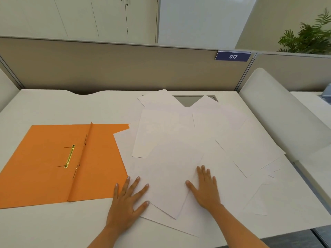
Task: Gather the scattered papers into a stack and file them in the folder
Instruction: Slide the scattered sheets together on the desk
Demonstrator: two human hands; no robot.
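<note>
Desk (53,221): flat hands (128,199) on papers (179,149)

Folder (53,163): orange, open flat on desk (53,224), brass fastener (69,156) left of spine. Papers (179,140): white, blank, scattered at mixed angles, overlapping, right of folder; one sheet overlaps its right edge.

The pale grey-white laminate worktop (53,222) carries an open orange card folder (41,167) on its left and scattered overlapping white paper sheets (179,136) just beside.
</note>
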